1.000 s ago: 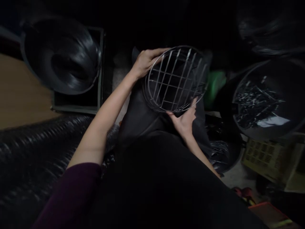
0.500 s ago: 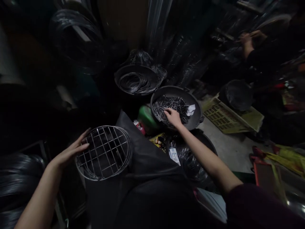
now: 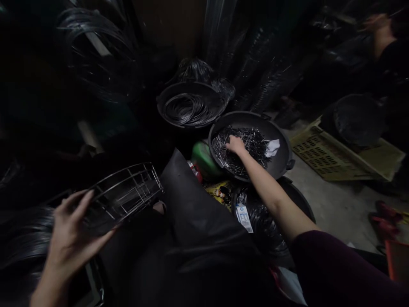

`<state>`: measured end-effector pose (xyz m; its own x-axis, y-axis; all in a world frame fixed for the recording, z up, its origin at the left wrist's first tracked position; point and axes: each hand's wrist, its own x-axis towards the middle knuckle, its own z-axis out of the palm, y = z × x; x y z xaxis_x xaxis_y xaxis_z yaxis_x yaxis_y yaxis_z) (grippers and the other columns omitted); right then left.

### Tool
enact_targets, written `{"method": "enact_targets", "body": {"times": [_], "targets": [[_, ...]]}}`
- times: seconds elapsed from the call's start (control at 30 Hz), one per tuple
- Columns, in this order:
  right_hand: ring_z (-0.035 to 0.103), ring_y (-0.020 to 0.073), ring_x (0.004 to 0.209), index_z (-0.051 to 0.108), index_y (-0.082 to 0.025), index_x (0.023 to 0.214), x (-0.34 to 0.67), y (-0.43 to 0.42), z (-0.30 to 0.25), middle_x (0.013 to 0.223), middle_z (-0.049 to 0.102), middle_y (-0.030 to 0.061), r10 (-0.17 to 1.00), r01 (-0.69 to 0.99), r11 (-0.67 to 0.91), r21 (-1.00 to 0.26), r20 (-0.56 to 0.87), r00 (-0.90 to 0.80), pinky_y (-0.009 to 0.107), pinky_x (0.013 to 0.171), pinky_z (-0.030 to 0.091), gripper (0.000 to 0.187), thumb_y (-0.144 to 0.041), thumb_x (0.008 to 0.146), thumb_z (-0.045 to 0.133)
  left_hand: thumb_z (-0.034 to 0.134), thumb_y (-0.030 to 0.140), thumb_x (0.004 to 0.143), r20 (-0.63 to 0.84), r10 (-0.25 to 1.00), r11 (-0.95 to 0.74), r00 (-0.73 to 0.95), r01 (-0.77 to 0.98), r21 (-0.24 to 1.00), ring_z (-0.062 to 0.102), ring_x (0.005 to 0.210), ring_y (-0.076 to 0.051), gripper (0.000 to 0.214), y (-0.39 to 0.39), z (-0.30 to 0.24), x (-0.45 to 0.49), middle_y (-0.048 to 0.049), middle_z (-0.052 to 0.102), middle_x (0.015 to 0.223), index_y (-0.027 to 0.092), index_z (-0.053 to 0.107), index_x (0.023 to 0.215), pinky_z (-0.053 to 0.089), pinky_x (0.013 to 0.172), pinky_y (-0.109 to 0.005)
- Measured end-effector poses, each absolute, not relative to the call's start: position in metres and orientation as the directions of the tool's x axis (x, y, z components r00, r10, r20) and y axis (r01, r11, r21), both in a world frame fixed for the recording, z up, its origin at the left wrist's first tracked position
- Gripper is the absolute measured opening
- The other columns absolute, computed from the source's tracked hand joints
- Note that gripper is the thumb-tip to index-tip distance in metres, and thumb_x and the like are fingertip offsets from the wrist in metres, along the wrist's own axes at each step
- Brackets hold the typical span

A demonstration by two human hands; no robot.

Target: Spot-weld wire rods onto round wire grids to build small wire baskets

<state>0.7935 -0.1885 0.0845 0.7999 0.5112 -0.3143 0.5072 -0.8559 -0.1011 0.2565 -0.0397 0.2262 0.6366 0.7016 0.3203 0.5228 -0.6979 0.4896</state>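
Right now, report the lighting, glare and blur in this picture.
Head view: dim light, background mostly near black; glints on the short wire pieces and wire coil; slight softness on the left hand, blur on the co-worker's hand.

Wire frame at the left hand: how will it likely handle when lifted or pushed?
The wire frame is probably light for its size, being thin bars with open gaps. It looks stiff, since the bars cross in a grid. Its curved rim suggests it could roll if stood on edge.
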Motion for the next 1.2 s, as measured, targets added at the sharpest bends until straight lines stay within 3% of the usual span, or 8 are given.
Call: {"method": "enact_targets", "body": {"times": [0.2, 0.37, 0.47, 0.67, 0.83, 0.97, 1.1, 1.2], "targets": [[0.060, 0.0260, 0.110, 0.060, -0.010, 0.124, 0.813, -0.185, 0.086, 0.120, 0.065, 0.0173, 0.591, 0.563, -0.806, -0.182, -0.210, 0.779, 0.036, 0.098, 0.043, 0.042, -0.013, 0.092, 0.032, 0.074, 0.044, 0.074, 0.242, 0.570, -0.807, 0.785, 0.478, 0.347, 0.046, 0.131, -0.046, 0.095, -0.055, 0.173, 0.283, -0.0056, 0.039, 0.150, 0.050, 0.018, 0.151, 0.030, 0.105, -0.079], [0.062, 0.0238, 0.101, 0.066, -0.010, 0.114, 0.797, -0.160, 0.070, 0.111, 0.065, 0.0177, 0.714, 0.666, -0.695, -0.271, -0.160, 0.681, 0.035, 0.093, 0.046, 0.031, -0.027, 0.089, 0.057, 0.077, 0.047, 0.072, 0.273, 0.669, -0.731, 0.691, 0.548, 0.406, 0.025, 0.144, -0.046, 0.109, -0.065, 0.151, 0.274, -0.0180, 0.024, 0.156, 0.031, 0.010, 0.156, 0.030, 0.111, -0.071], [0.064, 0.0243, 0.095, 0.070, -0.013, 0.095, 0.789, -0.162, 0.071, 0.096, 0.065, 0.0156, 0.773, 0.698, -0.613, -0.369, -0.102, 0.626, 0.039, 0.087, 0.049, 0.029, -0.039, 0.093, 0.055, 0.074, 0.055, 0.073, 0.264, 0.731, -0.671, 0.629, 0.591, 0.447, 0.025, 0.145, -0.043, 0.111, -0.080, 0.146, 0.269, -0.0205, 0.022, 0.155, 0.026, 0.007, 0.156, 0.030, 0.114, -0.065], [0.066, 0.0291, 0.093, 0.067, -0.030, 0.086, 0.732, -0.193, 0.105, 0.088, 0.067, 0.0041, 0.620, 0.487, -0.314, -0.815, 0.212, 0.755, 0.048, 0.089, 0.049, 0.017, -0.046, 0.083, 0.069, 0.067, 0.059, 0.078, 0.160, 0.790, -0.585, 0.592, 0.648, 0.488, 0.016, 0.149, -0.041, 0.105, -0.090, 0.147, 0.257, -0.0199, 0.016, 0.158, 0.025, 0.005, 0.156, 0.024, 0.117, -0.064], [0.068, 0.0241, 0.076, 0.064, -0.026, 0.083, 0.588, -0.234, 0.114, 0.082, 0.069, 0.0032, 0.833, 0.271, -0.221, -0.937, -0.037, 0.552, 0.043, 0.073, 0.057, 0.034, -0.058, 0.075, 0.072, 0.071, 0.060, 0.074, 0.134, 0.773, -0.609, 0.621, 0.664, 0.434, 0.012, 0.148, -0.046, 0.103, -0.090, 0.163, 0.272, -0.0187, 0.016, 0.159, 0.027, 0.016, 0.155, 0.016, 0.114, -0.071], [0.067, 0.0185, 0.069, 0.064, -0.021, 0.090, 0.545, -0.224, 0.125, 0.071, 0.066, 0.0000, 0.881, 0.164, -0.236, -0.958, -0.139, 0.453, 0.035, 0.070, 0.057, 0.040, -0.054, 0.070, 0.075, 0.073, 0.053, 0.075, 0.063, 0.729, -0.648, 0.681, 0.658, 0.384, 0.019, 0.147, -0.044, 0.098, -0.089, 0.177, 0.292, -0.0170, 0.023, 0.157, 0.028, 0.022, 0.154, 0.012, 0.115, -0.071], [0.067, 0.0175, 0.066, 0.072, -0.021, 0.099, 0.535, -0.188, 0.165, 0.067, 0.068, -0.0006, 0.963, 0.217, -0.239, -0.947, -0.260, -0.073, 0.031, 0.067, 0.056, 0.033, -0.045, 0.077, 0.072, 0.078, 0.040, 0.072, 0.054, 0.718, -0.650, 0.694, 0.640, 0.410, 0.031, 0.140, -0.041, 0.094, -0.087, 0.179, 0.298, -0.0187, 0.031, 0.150, 0.024, 0.029, 0.151, 0.022, 0.114, -0.067], [0.069, 0.0188, 0.073, 0.075, -0.022, 0.090, 0.516, -0.160, 0.179, 0.079, 0.074, 0.0015, 0.981, 0.455, -0.098, -0.885, -0.162, -0.106, 0.032, 0.072, 0.056, 0.020, -0.038, 0.084, 0.066, 0.080, 0.033, 0.070, 0.089, 0.713, -0.657, 0.695, 0.618, 0.431, 0.035, 0.135, -0.040, 0.082, -0.084, 0.179, 0.293, -0.0169, 0.034, 0.146, 0.024, 0.044, 0.143, 0.029, 0.111, -0.064]]}}
